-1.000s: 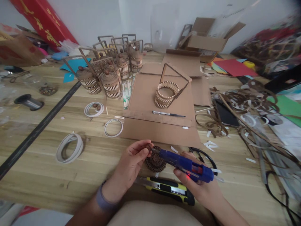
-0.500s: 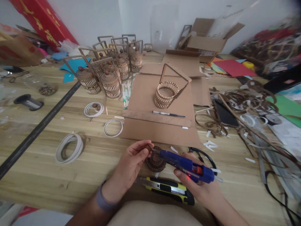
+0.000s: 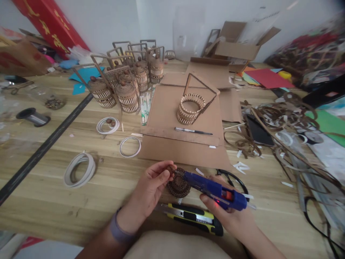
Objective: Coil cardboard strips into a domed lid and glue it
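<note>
Head view. Left hand comes in from lower left, a grey-purple wristband at the wrist. Thumb and forefinger pinched nearly together on a small brown bead, which is partly hidden by the fingertips. Bead sits at upper left of a round woven disc lying on the wooden table.

Right hand comes in from lower right, closed round the handle of a blue glue gun. Thumb on the near side, by a red light; other fingers mostly behind the gun's body. Nozzle points left at the bead, over the disc's edge; whether it touches the bead, cannot tell. Yellow-and-black utility knife lies below, between the forearms.

Containers: open-topped slatted basket, angular handle raised, standing on flattened cardboard behind a pen. Farther left, a cluster of lidded baskets, several with a brown knob on the lid. White tape roll holds loose brown beads inside its ring. At far left, a clear jar with small mixed bits in it, too small to identify. Open carton at the back, flaps up.
</note>
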A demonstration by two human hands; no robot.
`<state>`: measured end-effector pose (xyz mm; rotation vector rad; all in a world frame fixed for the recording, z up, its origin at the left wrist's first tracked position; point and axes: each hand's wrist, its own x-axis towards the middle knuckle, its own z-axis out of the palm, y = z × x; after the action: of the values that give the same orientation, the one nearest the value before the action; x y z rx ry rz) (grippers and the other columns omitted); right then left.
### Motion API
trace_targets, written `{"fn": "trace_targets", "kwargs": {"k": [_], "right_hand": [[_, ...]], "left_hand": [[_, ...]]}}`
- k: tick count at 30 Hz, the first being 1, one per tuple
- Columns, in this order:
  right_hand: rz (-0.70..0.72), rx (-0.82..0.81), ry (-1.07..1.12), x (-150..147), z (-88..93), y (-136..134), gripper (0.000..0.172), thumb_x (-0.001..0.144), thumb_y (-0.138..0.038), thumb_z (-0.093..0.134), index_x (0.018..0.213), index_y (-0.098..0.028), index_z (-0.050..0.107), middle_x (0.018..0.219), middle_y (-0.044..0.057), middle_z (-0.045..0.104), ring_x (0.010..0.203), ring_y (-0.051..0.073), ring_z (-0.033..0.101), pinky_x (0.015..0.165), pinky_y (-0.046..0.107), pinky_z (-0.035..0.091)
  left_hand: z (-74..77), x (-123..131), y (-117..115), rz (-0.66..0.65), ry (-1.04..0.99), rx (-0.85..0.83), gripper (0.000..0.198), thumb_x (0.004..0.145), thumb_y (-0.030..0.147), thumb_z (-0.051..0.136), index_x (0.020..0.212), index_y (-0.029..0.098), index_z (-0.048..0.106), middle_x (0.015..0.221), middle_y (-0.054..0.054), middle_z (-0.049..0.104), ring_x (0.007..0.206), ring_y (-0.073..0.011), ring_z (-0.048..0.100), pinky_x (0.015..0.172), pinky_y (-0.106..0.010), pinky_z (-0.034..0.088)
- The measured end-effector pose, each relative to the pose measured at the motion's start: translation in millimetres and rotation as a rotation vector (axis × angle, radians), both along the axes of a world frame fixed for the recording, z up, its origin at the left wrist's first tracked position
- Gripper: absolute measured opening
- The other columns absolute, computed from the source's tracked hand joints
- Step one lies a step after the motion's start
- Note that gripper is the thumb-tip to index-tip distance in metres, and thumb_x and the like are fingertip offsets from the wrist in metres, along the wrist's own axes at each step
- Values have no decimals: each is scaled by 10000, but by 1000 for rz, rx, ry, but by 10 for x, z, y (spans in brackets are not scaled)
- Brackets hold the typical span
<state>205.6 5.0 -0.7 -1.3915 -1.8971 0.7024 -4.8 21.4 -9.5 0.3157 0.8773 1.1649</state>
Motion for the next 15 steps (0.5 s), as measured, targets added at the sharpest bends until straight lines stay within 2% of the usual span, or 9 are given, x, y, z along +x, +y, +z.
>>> {"fn": "trace_targets", "kwargs": {"k": [5,15], "right_hand": [[-29,-26,-15,-10,2,-14,362,878,-499,559,620,-245,539,618,14,582,668,203,618,590,313,533],[20,20,-6,-23,69,23,341,861,-437,599,600,-243,495,594,7,555,596,198,590,527,316,505]], "left_hand": [[2,-4,4,-9,-21,3,328,565,254,936,850,182,791,845,-14,763,731,-81,668,739,-159,539],[0,-10,0,1,-31,0,324,577,220,928,853,163,767,847,-18,748,721,-85,663,736,-169,540]]}}
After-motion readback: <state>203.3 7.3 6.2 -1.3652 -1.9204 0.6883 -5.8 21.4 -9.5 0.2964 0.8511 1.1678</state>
